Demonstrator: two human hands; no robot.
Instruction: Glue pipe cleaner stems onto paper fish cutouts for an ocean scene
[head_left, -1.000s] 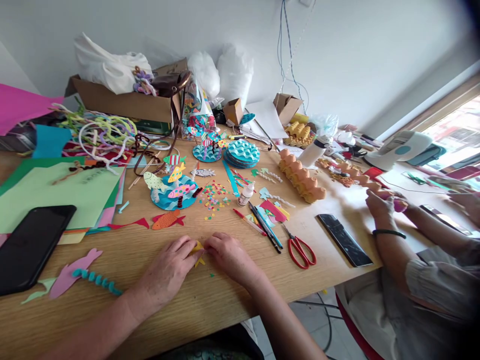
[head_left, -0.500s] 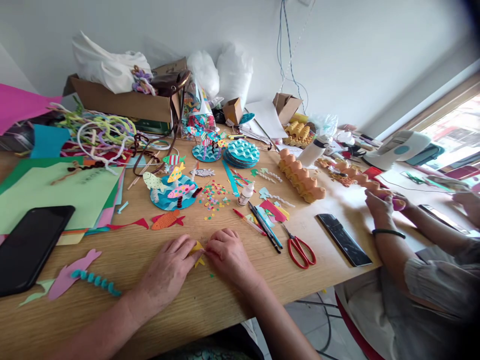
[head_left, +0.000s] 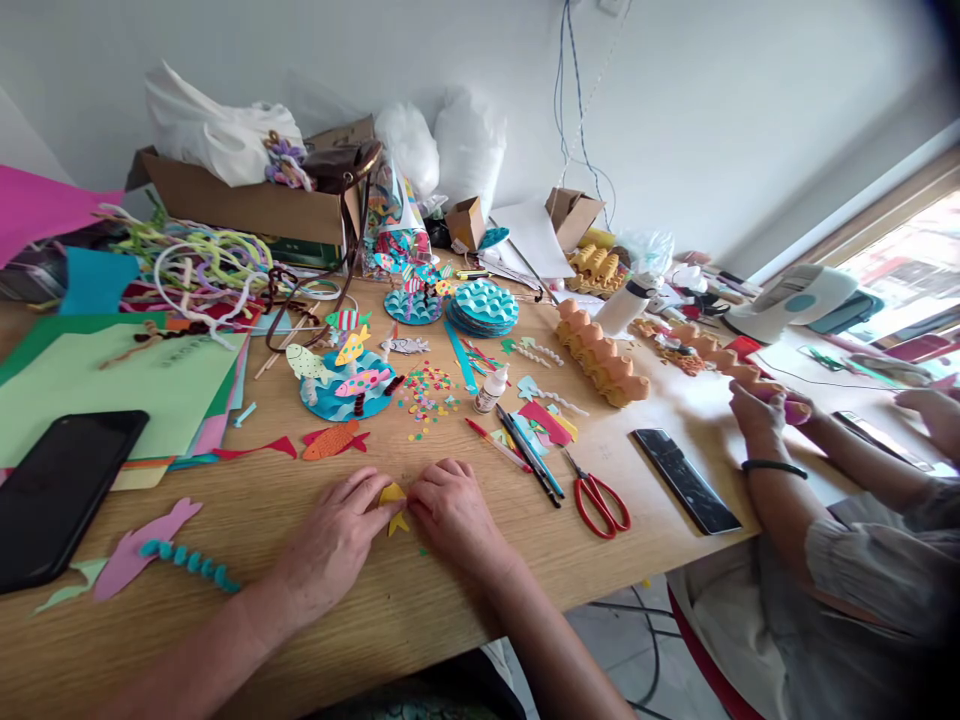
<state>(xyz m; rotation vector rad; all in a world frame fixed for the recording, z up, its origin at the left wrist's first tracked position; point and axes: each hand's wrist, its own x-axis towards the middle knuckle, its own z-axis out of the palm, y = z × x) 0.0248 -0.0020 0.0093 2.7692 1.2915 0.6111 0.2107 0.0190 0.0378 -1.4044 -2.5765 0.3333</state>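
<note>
A small yellow paper fish (head_left: 391,494) lies on the table between my hands, partly covered by fingers. My left hand (head_left: 330,540) is closed on its left side, thumb and forefinger pinching it. My right hand (head_left: 459,522) has its fingertips pinched together at the fish's right edge; whether anything else is between them is hidden. Beyond my hands are an orange paper fish (head_left: 330,441) on a red one and a blue wavy base (head_left: 319,405) bearing several paper fish. To the left, a pink paper fish (head_left: 129,565) touches a curled turquoise pipe cleaner (head_left: 196,566).
Red-handled scissors (head_left: 600,505), pens (head_left: 532,455), a glue bottle (head_left: 491,388) and confetti dots (head_left: 427,392) lie ahead. Phones (head_left: 686,480) flank my area, beside paper sheets (head_left: 112,380). At right, another person's hands (head_left: 757,415) hold an egg-carton strip.
My left fingers have shifted slightly, and more of the yellow paper fish shows between my hands. Both hands otherwise stay in nearly the same place.
</note>
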